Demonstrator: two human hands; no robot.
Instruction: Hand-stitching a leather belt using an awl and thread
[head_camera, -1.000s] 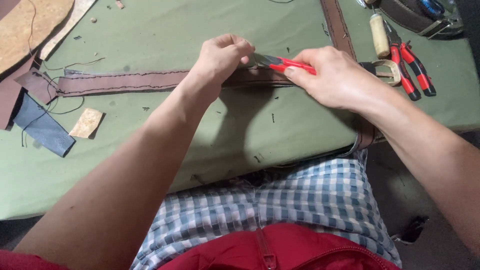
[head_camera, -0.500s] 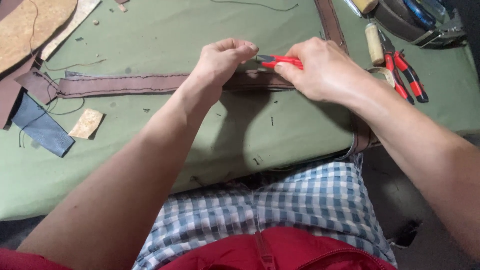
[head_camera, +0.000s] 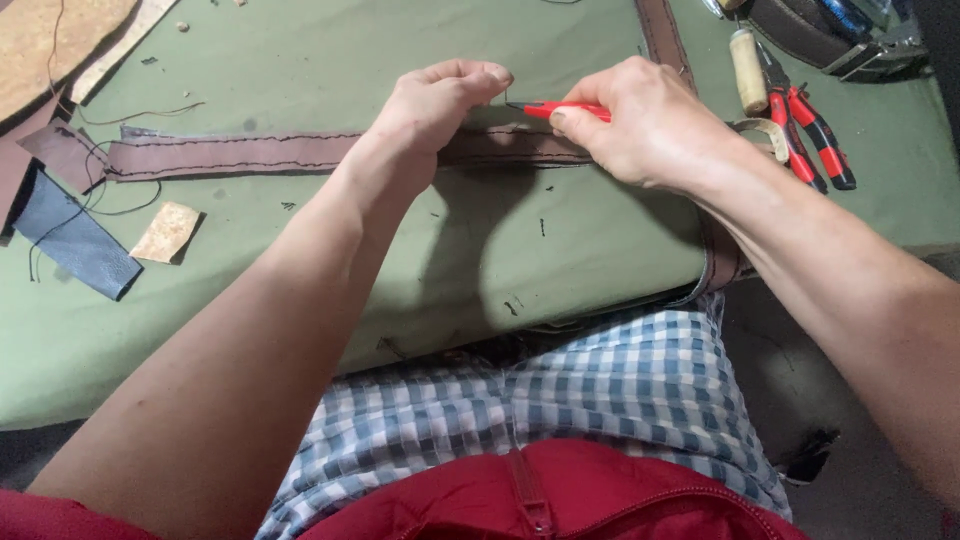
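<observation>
Running almost straight from nine o'clock to three o'clock across the green cloth (head_camera: 300, 60) on the bench, the brown strap (head_camera: 230, 155) lies flat with its long axis crosswise to the person's body, its free left end well out at nine o'clock and its right part passing under both hands. The left hand (head_camera: 430, 105) sits on the strap near the middle, fingers curled and pressed down on it, fingertips toward twelve o'clock. Just beside it at three o'clock, the right hand (head_camera: 650, 125) pinches a small red-handled tool (head_camera: 560, 108), whose tip points toward nine o'clock at the left fingertips and the strap's upper edge; both hands are about equally near that spot. Farther at three o'clock lie red-handled pliers (head_camera: 810, 125) and a wooden handle (head_camera: 748, 58). Out at nine o'clock sit a blue-grey scrap (head_camera: 75, 240) and a tan scrap (head_camera: 165, 232).
</observation>
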